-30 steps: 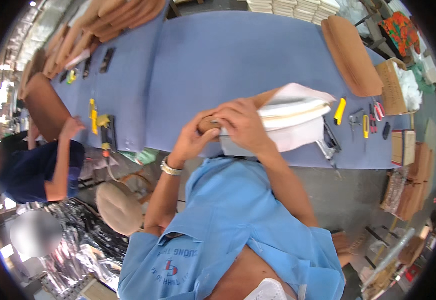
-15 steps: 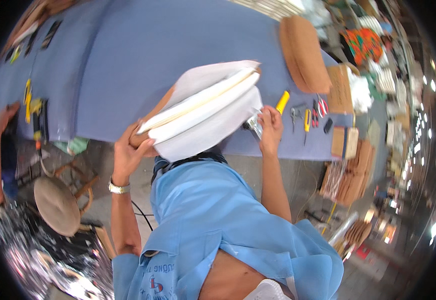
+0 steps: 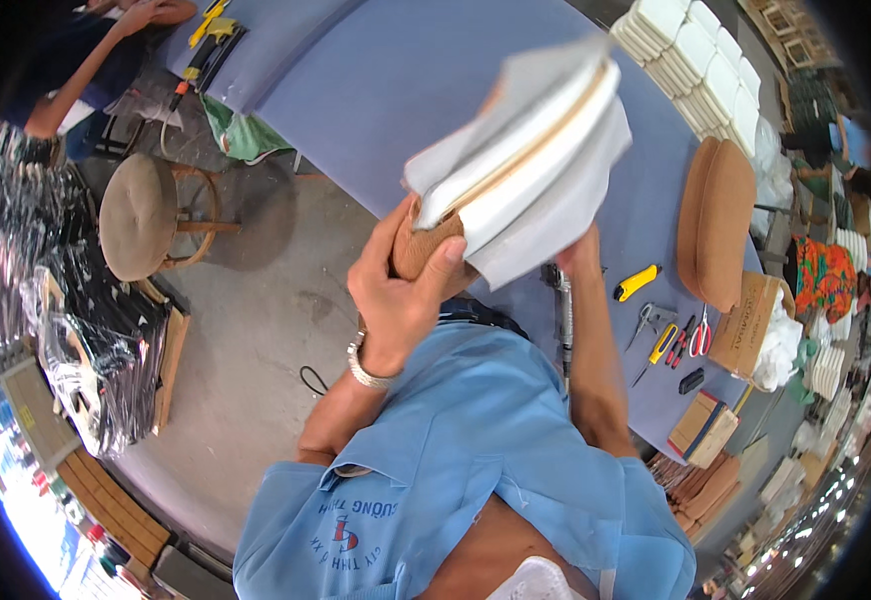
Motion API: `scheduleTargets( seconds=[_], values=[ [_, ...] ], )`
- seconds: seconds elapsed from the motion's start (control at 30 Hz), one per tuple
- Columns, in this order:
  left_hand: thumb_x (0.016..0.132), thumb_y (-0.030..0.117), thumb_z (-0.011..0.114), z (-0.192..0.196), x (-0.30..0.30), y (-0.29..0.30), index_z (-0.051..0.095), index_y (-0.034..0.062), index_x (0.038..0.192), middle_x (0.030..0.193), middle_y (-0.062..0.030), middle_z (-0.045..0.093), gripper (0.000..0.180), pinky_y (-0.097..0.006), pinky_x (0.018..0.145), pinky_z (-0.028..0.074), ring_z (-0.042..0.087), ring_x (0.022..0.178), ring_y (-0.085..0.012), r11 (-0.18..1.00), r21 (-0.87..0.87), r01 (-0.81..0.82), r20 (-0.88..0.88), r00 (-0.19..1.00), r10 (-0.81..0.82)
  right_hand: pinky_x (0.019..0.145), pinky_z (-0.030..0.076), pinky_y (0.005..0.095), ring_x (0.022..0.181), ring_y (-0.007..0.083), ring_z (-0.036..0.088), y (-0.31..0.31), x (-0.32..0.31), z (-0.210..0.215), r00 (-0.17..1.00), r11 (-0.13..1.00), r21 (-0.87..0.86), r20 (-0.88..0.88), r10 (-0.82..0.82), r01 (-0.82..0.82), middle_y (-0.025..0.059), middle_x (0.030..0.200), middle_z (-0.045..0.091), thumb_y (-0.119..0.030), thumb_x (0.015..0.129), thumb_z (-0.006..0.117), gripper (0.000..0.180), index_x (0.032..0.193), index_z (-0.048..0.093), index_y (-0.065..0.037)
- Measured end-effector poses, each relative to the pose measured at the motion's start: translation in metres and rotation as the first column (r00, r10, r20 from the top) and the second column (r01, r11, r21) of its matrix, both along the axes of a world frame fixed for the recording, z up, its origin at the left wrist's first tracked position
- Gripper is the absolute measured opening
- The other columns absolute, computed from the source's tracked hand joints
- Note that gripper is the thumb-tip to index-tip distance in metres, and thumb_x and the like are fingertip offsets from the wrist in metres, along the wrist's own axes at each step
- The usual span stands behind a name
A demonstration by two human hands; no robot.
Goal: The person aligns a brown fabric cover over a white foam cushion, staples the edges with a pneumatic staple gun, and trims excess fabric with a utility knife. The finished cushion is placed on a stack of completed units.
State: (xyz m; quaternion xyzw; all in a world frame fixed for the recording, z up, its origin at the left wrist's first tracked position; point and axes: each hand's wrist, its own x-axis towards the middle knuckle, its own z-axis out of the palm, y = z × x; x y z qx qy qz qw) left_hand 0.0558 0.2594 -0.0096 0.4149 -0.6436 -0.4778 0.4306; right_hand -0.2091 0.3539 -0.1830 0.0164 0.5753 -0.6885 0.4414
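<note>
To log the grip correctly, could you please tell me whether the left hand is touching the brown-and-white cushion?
Touching: the head view shows the left hand gripping the brown end of the cushion, thumb against it.

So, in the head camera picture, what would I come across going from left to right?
Round padded stool → left hand, gripping a brown-and-white padded piece → right hand, partly hidden → yellow utility knife → long brown pads → orange-and-green patterned cloth.
</note>
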Motion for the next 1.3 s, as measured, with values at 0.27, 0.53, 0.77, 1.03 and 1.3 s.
scheduleTargets(
  seconds=[0.27, 0.53, 0.77, 1.03, 1.3],
  values=[
    [0.075, 0.016, 0.094, -0.089, -0.063, 0.050, 0.037, -0.0057, 0.157, 0.146, -0.0254, 0.048, 0.102, -0.038, 0.086, 0.059, 0.061, 0.122, -0.0329, 0.972, -0.231, 0.040, 0.200, 0.980, 0.007, 0.119, 0.037, 0.0376, 0.141, 0.0269, 0.051, -0.061, 0.035, 0.055, 0.541, 0.808, 0.150, -0.672, 0.506, -0.570, 0.0190, 0.149, 0.058, -0.040, 0.111, 0.047, 0.057, 0.151, 0.052, 0.001],
    [0.064, 0.016, 0.101, -0.109, -0.058, 0.055, 0.011, 0.0049, 0.167, 0.151, -0.0229, 0.035, 0.137, -0.046, 0.102, 0.061, 0.049, 0.136, -0.0359, 0.962, -0.040, 0.270, 0.296, 0.923, -0.246, 0.108, 0.049, 0.0413, 0.124, 0.0363, 0.066, 0.003, 0.058, 0.046, 0.694, 0.853, 0.254, -0.497, 0.520, -0.457, 0.0200, 0.132, 0.070, -0.044, 0.114, 0.034, 0.055, 0.152, 0.055, -0.012],
    [0.067, 0.023, 0.099, -0.083, -0.022, 0.013, 0.013, 0.0102, 0.168, 0.142, -0.0198, 0.050, 0.133, -0.045, 0.097, 0.063, 0.062, 0.123, -0.0321, 0.848, -0.103, 0.520, 0.455, 0.783, -0.424, 0.119, 0.040, 0.0431, 0.149, 0.0398, 0.044, 0.047, 0.068, 0.048, 0.675, 0.773, -0.088, -0.556, 0.486, -0.629, 0.0276, 0.160, 0.045, -0.027, 0.098, 0.067, 0.075, 0.159, 0.037, 0.004],
    [0.070, 0.021, 0.095, -0.036, -0.023, -0.017, 0.054, 0.0243, 0.154, 0.132, -0.0127, 0.062, 0.093, -0.038, 0.079, 0.062, 0.066, 0.113, -0.0285, 0.681, -0.298, 0.669, 0.739, 0.613, -0.279, 0.104, 0.051, 0.0479, 0.128, 0.0460, 0.059, 0.031, 0.088, 0.056, 0.383, 0.853, 0.261, -0.807, 0.450, -0.452, 0.0293, 0.143, 0.057, -0.030, 0.084, 0.082, 0.094, 0.158, 0.034, 0.002],
    [0.068, 0.014, 0.094, -0.021, -0.035, -0.023, 0.078, 0.0206, 0.119, 0.152, -0.0060, 0.056, 0.054, -0.033, 0.074, 0.062, 0.072, 0.091, -0.0183, 0.551, -0.157, 0.819, 0.696, 0.488, -0.527, 0.100, 0.053, 0.0480, 0.122, 0.0425, 0.062, 0.031, 0.085, 0.056, 0.395, 0.843, 0.292, -0.782, 0.483, -0.452, 0.0246, 0.138, 0.062, -0.025, 0.081, 0.082, 0.086, 0.153, 0.042, 0.001]
  ],
)
